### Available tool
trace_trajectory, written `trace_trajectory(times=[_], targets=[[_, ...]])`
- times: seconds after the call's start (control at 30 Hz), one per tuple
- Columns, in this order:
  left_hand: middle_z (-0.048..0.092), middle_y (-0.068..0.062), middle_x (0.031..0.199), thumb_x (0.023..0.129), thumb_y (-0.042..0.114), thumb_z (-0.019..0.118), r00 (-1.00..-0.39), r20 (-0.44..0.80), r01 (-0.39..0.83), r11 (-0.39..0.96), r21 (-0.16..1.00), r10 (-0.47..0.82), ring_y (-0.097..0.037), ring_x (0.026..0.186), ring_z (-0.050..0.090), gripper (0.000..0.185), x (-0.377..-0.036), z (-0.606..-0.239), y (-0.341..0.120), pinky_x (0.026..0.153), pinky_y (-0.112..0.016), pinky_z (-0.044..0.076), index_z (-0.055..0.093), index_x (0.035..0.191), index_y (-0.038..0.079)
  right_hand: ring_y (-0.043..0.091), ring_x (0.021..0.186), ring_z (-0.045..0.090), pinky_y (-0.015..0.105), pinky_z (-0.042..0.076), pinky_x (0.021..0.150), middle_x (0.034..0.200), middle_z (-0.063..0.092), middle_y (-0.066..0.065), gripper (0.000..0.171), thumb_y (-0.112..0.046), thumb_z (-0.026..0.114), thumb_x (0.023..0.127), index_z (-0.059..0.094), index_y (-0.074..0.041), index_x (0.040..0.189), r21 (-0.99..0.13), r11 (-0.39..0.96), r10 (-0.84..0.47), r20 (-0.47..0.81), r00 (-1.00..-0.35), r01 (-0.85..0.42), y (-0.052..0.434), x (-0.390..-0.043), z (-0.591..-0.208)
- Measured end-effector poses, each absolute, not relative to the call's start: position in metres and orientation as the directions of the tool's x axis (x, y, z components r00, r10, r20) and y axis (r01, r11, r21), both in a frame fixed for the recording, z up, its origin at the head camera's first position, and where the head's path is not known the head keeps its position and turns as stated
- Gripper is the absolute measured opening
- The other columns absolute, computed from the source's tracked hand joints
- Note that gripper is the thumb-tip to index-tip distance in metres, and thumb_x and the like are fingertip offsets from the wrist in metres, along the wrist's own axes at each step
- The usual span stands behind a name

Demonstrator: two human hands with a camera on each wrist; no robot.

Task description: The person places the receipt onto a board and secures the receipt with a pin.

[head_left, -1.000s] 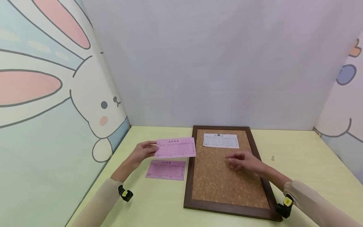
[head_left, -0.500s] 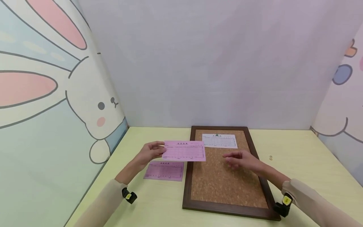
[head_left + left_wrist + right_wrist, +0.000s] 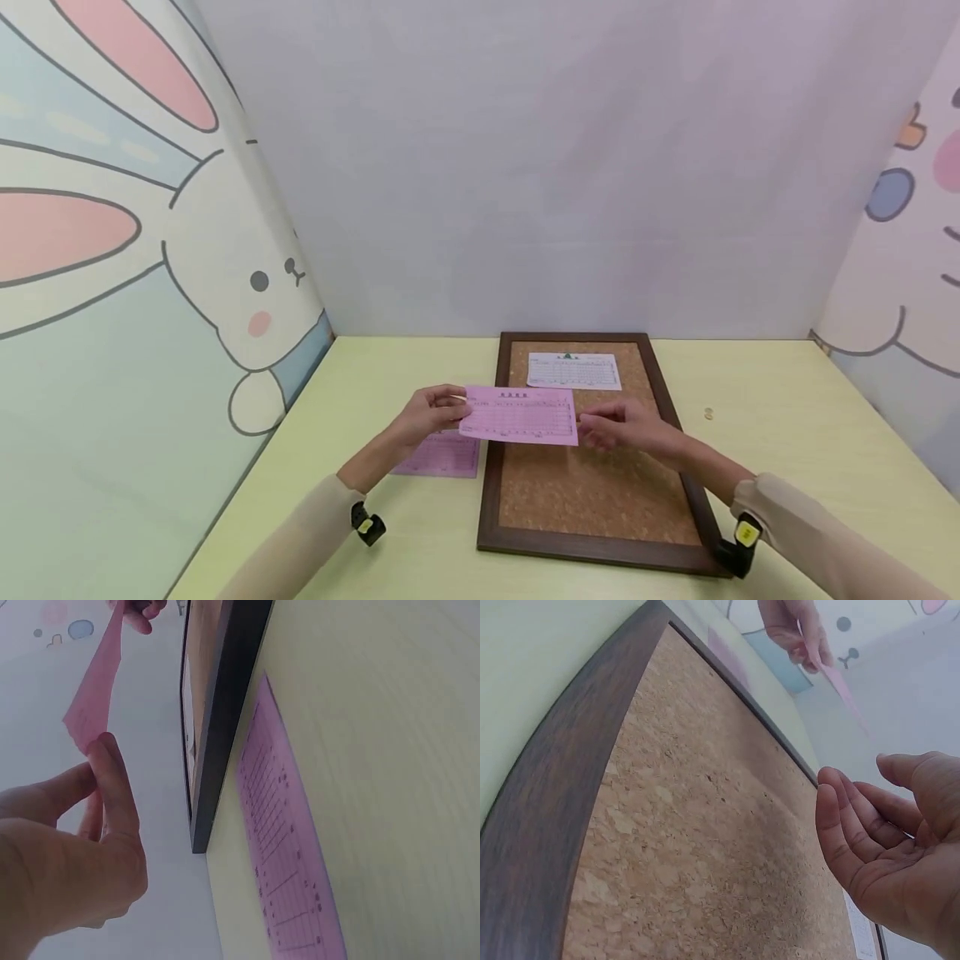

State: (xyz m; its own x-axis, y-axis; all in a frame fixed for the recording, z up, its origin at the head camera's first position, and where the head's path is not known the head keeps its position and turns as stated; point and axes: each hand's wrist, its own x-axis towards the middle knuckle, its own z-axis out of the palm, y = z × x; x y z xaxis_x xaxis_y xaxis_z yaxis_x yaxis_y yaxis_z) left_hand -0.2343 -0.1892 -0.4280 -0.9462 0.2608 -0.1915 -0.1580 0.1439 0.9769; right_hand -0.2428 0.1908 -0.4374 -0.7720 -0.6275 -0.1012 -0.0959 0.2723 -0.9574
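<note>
My left hand pinches the left edge of a pink printed form, between thumb and fingers in the left wrist view. The sheet is raised over the left part of a cork board. My right hand hovers above the board, its fingertips close to the sheet's right edge. In the right wrist view its fingers are loosely bent and apart from the thumb, with nothing between them. A second pink form lies on the table left of the board, partly hidden in the head view.
A white printed form lies on the upper part of the board, a small green spot at its top edge. The dark wooden frame borders the cork. Small gold-coloured pieces lie on the table to the right.
My left hand has carried the pink form rightward and slightly down, from the board's left edge to over the cork. My right hand has stayed above the board, and the two are closer together.
</note>
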Motion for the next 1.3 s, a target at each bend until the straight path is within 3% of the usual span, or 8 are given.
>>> trace_trajectory(times=[0.23, 0.7, 0.97, 1.3], targets=[[0.073, 0.001, 0.099, 0.095, 0.006, 0.070, -0.934, -0.200, -0.164, 0.144, 0.976, 0.295, -0.009, 0.089, 0.069, 0.035, -0.236, -0.443, -0.169, 0.083, -0.026, 0.059, 0.061, 0.128, -0.005, 0.015, 0.078, 0.065, 0.027, 0.058, 0.071, 0.095, 0.073, 0.015, 0.034, -0.023, 0.060, 0.104, 0.069, 0.004, 0.123, -0.952, 0.297, -0.616, -0.130, -0.777, -0.077, 0.197, -0.239, -0.440], [0.072, -0.001, 0.102, 0.096, 0.005, 0.069, -0.917, -0.218, -0.198, 0.094, 0.976, 0.333, -0.008, 0.089, 0.068, 0.033, -0.242, -0.453, -0.137, 0.082, -0.024, 0.059, 0.060, 0.126, -0.005, 0.013, 0.077, 0.068, 0.026, 0.060, 0.070, 0.089, 0.076, 0.008, 0.040, -0.023, 0.069, 0.099, 0.067, 0.009, 0.124, -0.943, 0.332, -0.505, -0.199, -0.840, 0.024, 0.222, -0.241, -0.446], [0.072, -0.006, 0.112, 0.099, 0.011, 0.068, -0.924, -0.243, -0.227, 0.089, 0.970, 0.295, -0.009, 0.095, 0.070, 0.032, -0.253, -0.458, -0.123, 0.089, -0.029, 0.060, 0.063, 0.128, 0.000, 0.013, 0.080, 0.069, 0.027, 0.061, 0.071, 0.094, 0.075, 0.008, 0.045, -0.019, 0.067, 0.100, 0.059, 0.014, 0.130, -0.943, 0.328, -0.450, -0.205, -0.869, 0.052, 0.227, -0.244, -0.449], [0.077, -0.014, 0.104, 0.094, 0.000, 0.070, -0.931, -0.236, -0.208, 0.126, 0.970, 0.280, -0.010, 0.084, 0.072, 0.031, -0.260, -0.462, -0.110, 0.079, -0.028, 0.062, 0.066, 0.124, -0.006, 0.014, 0.081, 0.068, 0.027, 0.061, 0.073, 0.097, 0.075, 0.007, 0.051, -0.016, 0.068, 0.099, 0.052, 0.015, 0.136, -0.944, 0.312, -0.386, -0.229, -0.893, 0.107, 0.233, -0.253, -0.454]])
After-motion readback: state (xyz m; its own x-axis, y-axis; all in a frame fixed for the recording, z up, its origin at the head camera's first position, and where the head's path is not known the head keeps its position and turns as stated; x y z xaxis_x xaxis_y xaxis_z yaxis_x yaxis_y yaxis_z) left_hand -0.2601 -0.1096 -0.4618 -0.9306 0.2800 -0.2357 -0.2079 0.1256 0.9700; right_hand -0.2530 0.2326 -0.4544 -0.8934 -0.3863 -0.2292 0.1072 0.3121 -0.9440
